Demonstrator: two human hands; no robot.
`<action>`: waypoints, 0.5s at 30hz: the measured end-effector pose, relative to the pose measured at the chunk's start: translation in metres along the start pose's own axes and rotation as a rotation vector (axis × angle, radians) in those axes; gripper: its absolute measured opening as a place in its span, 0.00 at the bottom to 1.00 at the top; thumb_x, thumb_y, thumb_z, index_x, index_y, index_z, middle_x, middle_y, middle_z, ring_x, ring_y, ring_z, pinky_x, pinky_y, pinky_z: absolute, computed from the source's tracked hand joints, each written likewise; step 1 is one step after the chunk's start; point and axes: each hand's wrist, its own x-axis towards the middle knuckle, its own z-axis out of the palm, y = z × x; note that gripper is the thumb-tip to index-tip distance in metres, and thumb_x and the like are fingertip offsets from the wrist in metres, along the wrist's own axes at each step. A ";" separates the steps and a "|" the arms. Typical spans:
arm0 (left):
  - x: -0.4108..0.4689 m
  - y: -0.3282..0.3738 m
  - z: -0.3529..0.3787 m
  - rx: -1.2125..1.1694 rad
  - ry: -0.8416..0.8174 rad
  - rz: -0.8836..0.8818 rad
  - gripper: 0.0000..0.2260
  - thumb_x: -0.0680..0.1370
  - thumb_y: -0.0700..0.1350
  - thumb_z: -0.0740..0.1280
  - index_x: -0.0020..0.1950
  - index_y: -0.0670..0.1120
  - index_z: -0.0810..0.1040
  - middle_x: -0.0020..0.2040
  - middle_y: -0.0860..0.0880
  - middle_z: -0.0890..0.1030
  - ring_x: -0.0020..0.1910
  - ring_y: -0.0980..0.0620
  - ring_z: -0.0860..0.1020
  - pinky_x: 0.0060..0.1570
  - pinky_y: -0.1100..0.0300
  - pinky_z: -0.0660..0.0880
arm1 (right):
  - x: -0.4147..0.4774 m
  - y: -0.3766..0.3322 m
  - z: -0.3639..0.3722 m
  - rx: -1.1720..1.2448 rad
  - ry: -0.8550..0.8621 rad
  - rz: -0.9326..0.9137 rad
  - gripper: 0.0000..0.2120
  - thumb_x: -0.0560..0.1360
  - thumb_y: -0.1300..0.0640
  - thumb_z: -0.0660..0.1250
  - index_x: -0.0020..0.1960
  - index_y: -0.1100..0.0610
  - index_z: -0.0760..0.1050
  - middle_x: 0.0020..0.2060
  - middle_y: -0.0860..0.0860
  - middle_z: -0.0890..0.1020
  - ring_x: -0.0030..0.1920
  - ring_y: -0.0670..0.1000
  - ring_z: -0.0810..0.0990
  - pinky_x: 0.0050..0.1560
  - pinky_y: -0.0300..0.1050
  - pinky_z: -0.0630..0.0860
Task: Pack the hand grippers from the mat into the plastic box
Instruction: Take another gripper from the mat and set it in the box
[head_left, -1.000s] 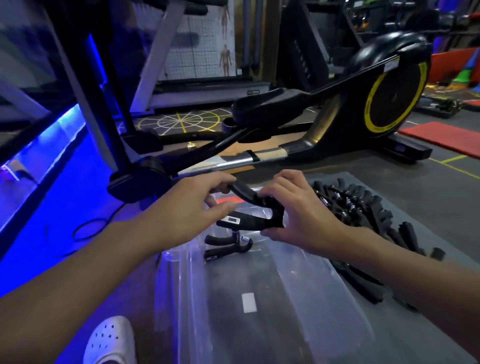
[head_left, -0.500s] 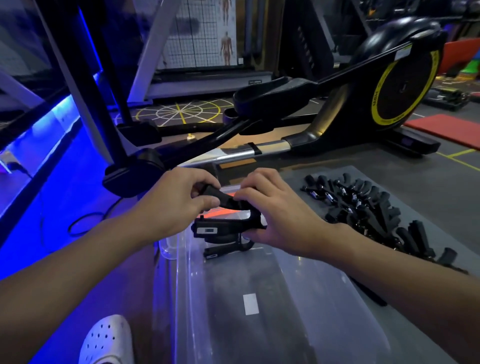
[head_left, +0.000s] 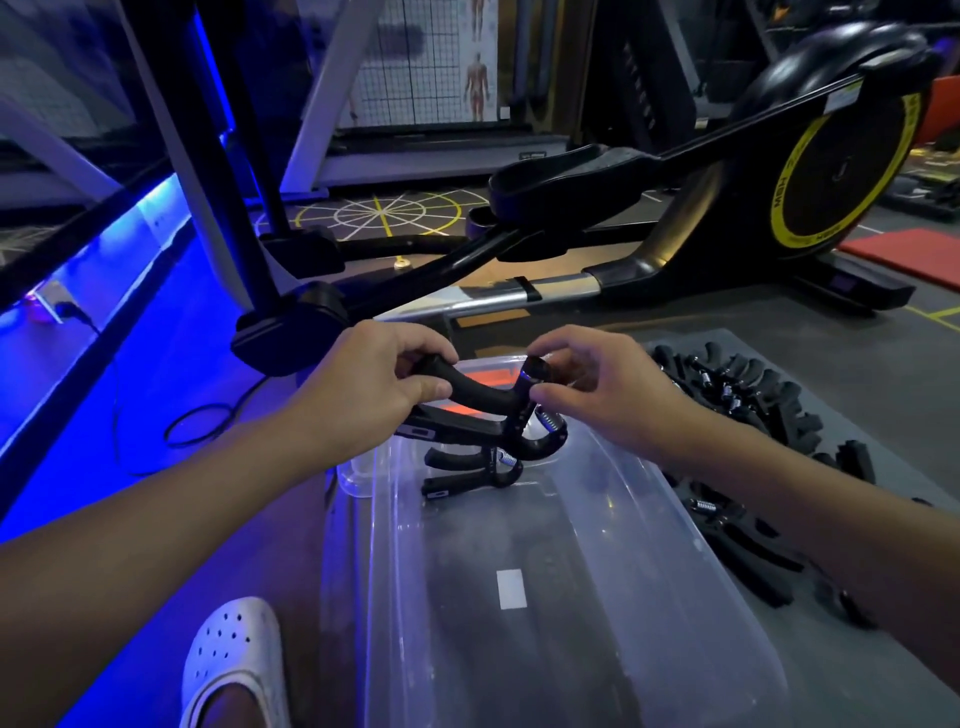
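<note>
A clear plastic box (head_left: 727, 597) stands on the floor in front of me. One black hand gripper (head_left: 467, 475) lies at its far end. Above that end I hold a second black hand gripper (head_left: 483, 402). My left hand (head_left: 363, 389) grips its upper handle. My right hand (head_left: 602, 389) pinches its top knob between thumb and fingers. To the right of the box, several black hand grippers (head_left: 753, 395) lie in a pile on a grey mat (head_left: 883, 415); my right forearm hides part of the pile.
A black and yellow elliptical trainer (head_left: 779, 197) stands just beyond the box. A foot in a white clog (head_left: 234, 660) is at the lower left. A black cable (head_left: 192, 421) loops on the blue-lit floor at left. A red mat (head_left: 904, 249) lies far right.
The held hand gripper has turned and moved a little lower over the box's far end. My right hand has shifted from the handles to its top knob.
</note>
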 end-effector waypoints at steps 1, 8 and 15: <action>0.000 0.000 0.001 0.002 -0.005 -0.001 0.12 0.72 0.38 0.75 0.47 0.55 0.82 0.42 0.50 0.83 0.43 0.52 0.82 0.49 0.53 0.79 | -0.001 0.000 0.000 0.006 -0.009 0.008 0.12 0.72 0.62 0.73 0.52 0.50 0.78 0.40 0.53 0.84 0.42 0.56 0.83 0.50 0.58 0.80; -0.010 -0.005 0.005 0.117 -0.131 0.013 0.07 0.73 0.41 0.73 0.48 0.51 0.82 0.40 0.53 0.82 0.34 0.62 0.77 0.39 0.68 0.74 | -0.002 0.008 0.006 -0.105 -0.050 0.013 0.10 0.71 0.63 0.74 0.50 0.53 0.80 0.36 0.49 0.84 0.38 0.54 0.82 0.45 0.51 0.81; -0.015 -0.034 -0.006 0.380 -0.243 0.009 0.14 0.75 0.47 0.69 0.61 0.53 0.77 0.53 0.59 0.77 0.53 0.59 0.75 0.46 0.73 0.66 | 0.010 0.037 0.030 -0.244 -0.092 0.062 0.07 0.71 0.60 0.72 0.44 0.49 0.77 0.34 0.47 0.82 0.33 0.45 0.77 0.39 0.46 0.78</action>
